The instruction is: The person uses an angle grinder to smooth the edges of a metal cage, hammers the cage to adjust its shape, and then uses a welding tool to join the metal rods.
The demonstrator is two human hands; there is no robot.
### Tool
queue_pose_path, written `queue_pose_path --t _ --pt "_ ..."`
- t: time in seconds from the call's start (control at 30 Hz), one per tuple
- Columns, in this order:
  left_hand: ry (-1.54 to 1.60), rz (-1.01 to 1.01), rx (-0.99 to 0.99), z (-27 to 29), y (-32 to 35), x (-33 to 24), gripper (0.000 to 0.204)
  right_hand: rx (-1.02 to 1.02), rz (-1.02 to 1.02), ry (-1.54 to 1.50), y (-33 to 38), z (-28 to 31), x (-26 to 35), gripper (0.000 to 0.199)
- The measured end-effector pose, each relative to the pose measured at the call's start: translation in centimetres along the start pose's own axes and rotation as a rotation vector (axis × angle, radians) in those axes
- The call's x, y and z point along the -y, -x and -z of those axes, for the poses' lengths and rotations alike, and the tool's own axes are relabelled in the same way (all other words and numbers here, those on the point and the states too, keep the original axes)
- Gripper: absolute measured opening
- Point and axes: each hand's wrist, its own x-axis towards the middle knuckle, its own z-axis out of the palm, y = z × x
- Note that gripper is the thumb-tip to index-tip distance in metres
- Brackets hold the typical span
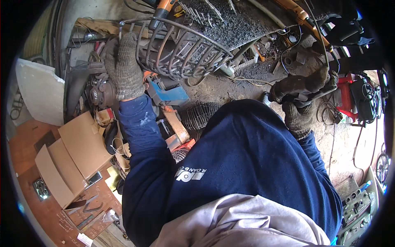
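own torso in navy sweatshirt (pixel 247 164) hides most of floor and lower arms. left hand (pixel 125 68), grey knit glove, fingers closed over rim of curved metal-rod frame (pixel 185 49); frame sits at bench edge, far side cut off by clutter, rod count unclear. right hand (pixel 302 88), dark glove, wrapped tight round tool handle with orange cable (pixel 304 20); tool tip hidden. two gloves, one frame, two cardboard pieces (pixel 70 156) lower left, one blue machine part (pixel 166 92) under frame.

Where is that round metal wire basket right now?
The wire basket sits upper centre in the head view, on the gritty workbench, with the gloved left hand gripping its left edge.
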Motion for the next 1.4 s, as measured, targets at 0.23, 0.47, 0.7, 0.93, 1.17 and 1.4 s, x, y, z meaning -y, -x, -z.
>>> queue_pose_path --t 0.23,0.47,0.7,0.93,1.17,1.4 --pt "0.136 -0.028 -0.104 -0.4 -0.4 1.3 0.032 -0.016 0.002 -0.003 0.3 -0.6 0.6 0.031" --pt "0.093 -0.027 -0.057 -0.8 -0.2 0.3 0.033 0.004 -0.02 -0.027 0.5 -0.4 0.2 0.032" --pt "0.179 0.145 -0.031 -1.7 1.9 -3.5 0.033 0.084 -0.155 -0.03 0.5 0.3 0.9 0.051" --pt "0.398 0.317 -0.004 -2.0 3.5 -4.7 0.033 0.068 -0.102 -0.046 1.0 0.2 0.7 0.053" --pt "0.367 0.369 0.071 -0.6 4.0 -3.4 0.036 0.08 -0.013 -0.129 1.0 -0.9 1.4 0.052" --pt "-0.025 0.204 0.052 -0.7 3.9 -3.7 0.036 0.051 -0.101 -0.098 1.0 -1.5 2.2 0.039"
